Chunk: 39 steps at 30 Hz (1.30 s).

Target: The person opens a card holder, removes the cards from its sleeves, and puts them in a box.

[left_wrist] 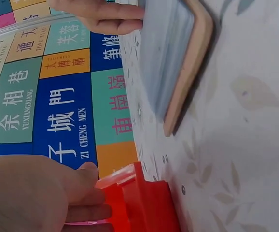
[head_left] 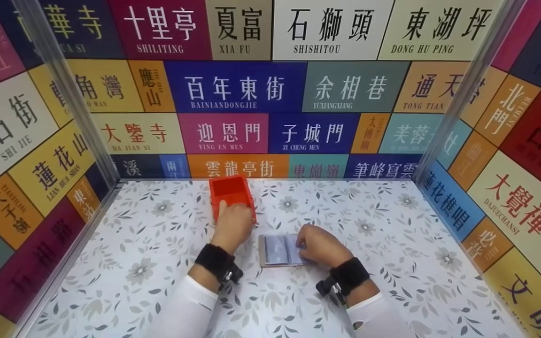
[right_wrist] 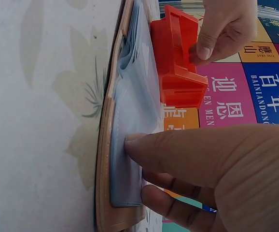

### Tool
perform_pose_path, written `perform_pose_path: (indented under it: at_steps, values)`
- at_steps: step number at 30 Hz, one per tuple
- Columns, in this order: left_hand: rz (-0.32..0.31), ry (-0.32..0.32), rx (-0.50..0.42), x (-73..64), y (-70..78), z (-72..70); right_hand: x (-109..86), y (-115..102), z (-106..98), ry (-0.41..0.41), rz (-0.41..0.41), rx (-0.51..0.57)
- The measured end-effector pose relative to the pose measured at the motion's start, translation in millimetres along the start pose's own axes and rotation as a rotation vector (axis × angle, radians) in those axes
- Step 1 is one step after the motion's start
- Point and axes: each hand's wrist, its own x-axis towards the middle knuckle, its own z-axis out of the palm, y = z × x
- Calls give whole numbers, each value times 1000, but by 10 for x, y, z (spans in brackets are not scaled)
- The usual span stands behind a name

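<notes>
A small card holder (head_left: pixel 277 251) lies open on the table, its tan cover (right_wrist: pixel 103 183) under a stack of clear plastic sleeves (right_wrist: pixel 130 104). My right hand (head_left: pixel 322 246) is at its right side, thumb against the sleeves and fingers beyond them, pinching the pages. Farther back and to the left stands a red plastic bin (head_left: pixel 229 185). Over its near side is my left hand (head_left: pixel 234 223), its loosely bent fingers reaching into the opening. Nothing shows between those fingers, and what lies inside the bin is hidden.
The white tabletop (head_left: pixel 125 291) has a grey leaf and flower pattern. Panels of coloured signs (head_left: pixel 235 87) enclose the back and both sides, with clear corner posts (head_left: pixel 80 98) between them.
</notes>
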Motion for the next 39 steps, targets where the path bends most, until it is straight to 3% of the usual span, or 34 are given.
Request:
perform_pose_path:
  at_steps: [5, 9, 13, 17, 22, 27, 39]
  values:
    - [143, 62, -55, -86, 92, -2, -1, -4, 3, 1, -6, 0]
    - [207, 6, -159, -178, 140, 69, -9, 4, 14, 1, -6, -8]
    - [197, -88, -286, -268, 174, 141, -19, 6, 23, -6, 2, 0]
    - [178, -186, -355, -340, 202, 189, -30, -5, 14, -4, -18, -2]
    - [179, -246, -411, -387, 225, 193, -30, -16, 2, 5, -26, -9]
    - [157, -247, -436, -406, 243, 195, -17, -22, -9, -3, -4, -8]
    - [180, -160, -442, -443, 300, 215, -26, -14, -28, 5, -17, -25]
